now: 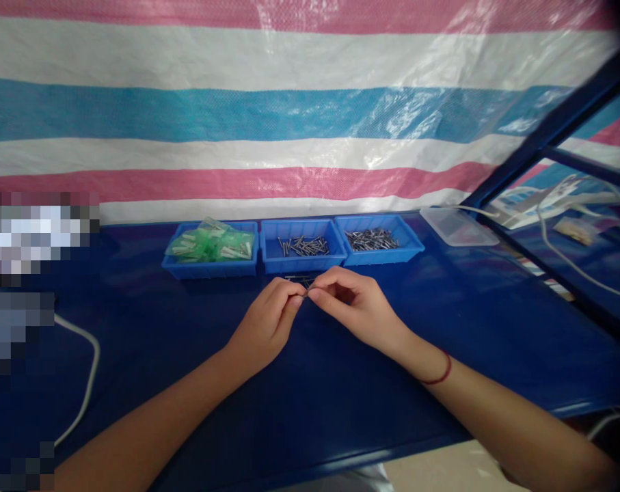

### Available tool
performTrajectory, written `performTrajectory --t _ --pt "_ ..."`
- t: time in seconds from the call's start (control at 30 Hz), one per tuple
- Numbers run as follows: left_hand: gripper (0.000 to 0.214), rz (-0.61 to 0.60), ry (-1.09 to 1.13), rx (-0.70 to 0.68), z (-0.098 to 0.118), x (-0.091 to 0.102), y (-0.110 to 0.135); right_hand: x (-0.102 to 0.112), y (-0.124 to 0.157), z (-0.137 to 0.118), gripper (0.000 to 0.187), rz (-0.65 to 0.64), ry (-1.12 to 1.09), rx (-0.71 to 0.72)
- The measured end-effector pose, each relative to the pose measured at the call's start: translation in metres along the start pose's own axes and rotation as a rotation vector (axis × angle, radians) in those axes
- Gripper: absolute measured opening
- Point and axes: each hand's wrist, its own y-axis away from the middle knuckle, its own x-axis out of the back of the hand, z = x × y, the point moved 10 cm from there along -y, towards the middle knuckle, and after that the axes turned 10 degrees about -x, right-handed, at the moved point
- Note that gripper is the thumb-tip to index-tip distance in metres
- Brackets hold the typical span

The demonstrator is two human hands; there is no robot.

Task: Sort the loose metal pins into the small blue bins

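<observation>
My left hand (271,318) and my right hand (358,304) meet over the blue table, fingertips nearly touching. Each pinches at a small metal piece (306,294), mostly covered by the fingers, so its exact kind does not show. Just behind the fingertips, several thin metal pins (298,278) lie on the table, partly hidden. Beyond them stands a blue bin (303,262) with slim metal pins inside. To its right, another blue bin (386,257) holds a denser heap of short metal pins. On the left, a third blue bin (212,269) contains green-and-clear plastic bags (212,242) with pale pieces.
A translucent plastic lid (458,227) lies right of the bins. Blue frame bars (545,130) slant along the right side, with white cables (560,253) beyond. Another white cable (91,362) curves at left, beside blurred-out areas. A striped plastic sheet (289,116) hangs behind the table.
</observation>
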Motion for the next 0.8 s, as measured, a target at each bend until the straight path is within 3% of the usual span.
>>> performTrajectory --t 0.47,0.8 --pt "0.01 0.002 -0.078 -0.034 0.006 0.001 -0.001 -0.002 0.004 -0.005 0.012 -0.015 -0.04 0.048" --pt "0.004 0.146 -0.075 0.0 0.003 0.017 0.0 -0.001 0.0 0.0 0.01 0.009 0.021 0.088"
